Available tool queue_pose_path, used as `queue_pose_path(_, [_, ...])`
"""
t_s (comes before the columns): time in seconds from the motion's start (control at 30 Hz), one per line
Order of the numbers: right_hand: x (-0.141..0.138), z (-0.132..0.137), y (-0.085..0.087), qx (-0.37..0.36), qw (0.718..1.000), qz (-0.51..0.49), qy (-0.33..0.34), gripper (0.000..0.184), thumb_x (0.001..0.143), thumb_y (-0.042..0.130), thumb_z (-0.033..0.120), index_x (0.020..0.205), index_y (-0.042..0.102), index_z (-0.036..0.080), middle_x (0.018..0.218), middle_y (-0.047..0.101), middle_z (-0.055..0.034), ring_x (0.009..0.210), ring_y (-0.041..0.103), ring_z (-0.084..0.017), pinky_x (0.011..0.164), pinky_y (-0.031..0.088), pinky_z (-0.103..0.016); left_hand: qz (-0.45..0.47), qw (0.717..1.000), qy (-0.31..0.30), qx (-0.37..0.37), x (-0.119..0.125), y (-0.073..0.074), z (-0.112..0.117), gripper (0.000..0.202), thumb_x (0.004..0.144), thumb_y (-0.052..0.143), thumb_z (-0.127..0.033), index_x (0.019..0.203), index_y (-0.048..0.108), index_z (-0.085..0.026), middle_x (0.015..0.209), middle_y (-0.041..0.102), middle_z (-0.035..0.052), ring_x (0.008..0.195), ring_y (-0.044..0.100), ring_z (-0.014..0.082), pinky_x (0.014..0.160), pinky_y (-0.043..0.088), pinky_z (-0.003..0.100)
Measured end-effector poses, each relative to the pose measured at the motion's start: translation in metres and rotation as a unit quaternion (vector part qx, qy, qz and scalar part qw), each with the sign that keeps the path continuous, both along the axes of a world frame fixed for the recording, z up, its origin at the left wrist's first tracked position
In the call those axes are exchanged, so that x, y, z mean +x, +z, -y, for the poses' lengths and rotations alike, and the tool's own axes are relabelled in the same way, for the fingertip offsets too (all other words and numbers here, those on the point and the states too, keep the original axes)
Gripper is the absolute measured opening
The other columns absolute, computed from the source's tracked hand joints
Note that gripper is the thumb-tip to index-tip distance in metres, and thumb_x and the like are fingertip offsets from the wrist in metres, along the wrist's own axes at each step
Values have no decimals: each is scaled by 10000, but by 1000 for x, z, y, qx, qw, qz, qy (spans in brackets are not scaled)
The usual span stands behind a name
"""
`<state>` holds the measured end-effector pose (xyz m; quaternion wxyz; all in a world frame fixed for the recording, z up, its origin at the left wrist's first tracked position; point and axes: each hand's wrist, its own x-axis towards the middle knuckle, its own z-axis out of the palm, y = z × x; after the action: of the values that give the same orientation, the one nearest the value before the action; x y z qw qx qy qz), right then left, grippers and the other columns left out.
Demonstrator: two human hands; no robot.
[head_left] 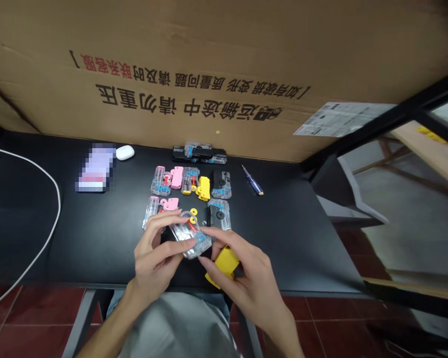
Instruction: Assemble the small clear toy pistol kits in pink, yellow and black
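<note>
My left hand (pixel 159 253) is closed around a clear plastic toy casing (pixel 188 236) with blue and red parts inside. The thumb and fingers of my right hand (pixel 242 271) pinch the right end of the same casing. A yellow plastic piece (pixel 226 261) shows between the fingers and thumb of my right hand; its hold there is partly hidden. Just beyond the casing lie small yellow rings (pixel 193 212). Behind my left hand is a clear casing with pink parts (pixel 151 206), partly covered. A clear and black casing (pixel 220 214) sits beyond my right fingers.
Farther back lie more casings with a pink piece (pixel 176 177), a yellow piece (pixel 203 189) and black parts (pixel 221 184). A screwdriver (pixel 252 181) is at right. Phone (pixel 96 168), white earbud case (pixel 125 152) and cable (pixel 56 199) lie left. A cardboard sheet (pixel 194 40) stands behind.
</note>
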<state>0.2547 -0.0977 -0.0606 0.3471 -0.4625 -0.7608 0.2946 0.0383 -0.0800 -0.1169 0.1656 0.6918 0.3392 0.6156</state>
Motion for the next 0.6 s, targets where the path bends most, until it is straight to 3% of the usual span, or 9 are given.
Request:
queue_pose_path(0.17, [8,-1,3,30,989,135,47,401,1194,639,395,1582,646,296,1013,748,-20,783,700,-182,688,563,-297,-10,999,-46,-26,2,-3,1,405,935,743,155,1141,838,-180,1448,739,128,1479,703,320,1175,680,551])
queue_pose_path(0.33, [10,-2,5,43,976,207,54,459,1217,560,510,1599,638,268,1063,774,-54,775,732,-194,659,562,-309,-46,995,-78,-37,-2,-4,1,375,970,706,126,1127,813,-197,1490,726,131,1511,688,333,1203,662,621])
queue_pose_path(0.5, [11,-1,5,38,973,223,53,455,1190,631,503,1584,651,278,1064,787,-64,801,765,-220,620,556,-323,-76,992,-89,-36,-3,-3,2,421,961,679,132,1152,789,-227,1512,723,125,1531,682,341,1197,667,661])
queue_pose_path(0.6, [11,-2,4,9,977,206,57,474,1159,706,455,1598,635,293,1123,814,-69,916,811,-252,698,631,-357,-73,994,-80,-31,-2,-1,1,411,960,676,128,1134,784,-228,1494,734,127,1520,696,339,1183,678,659])
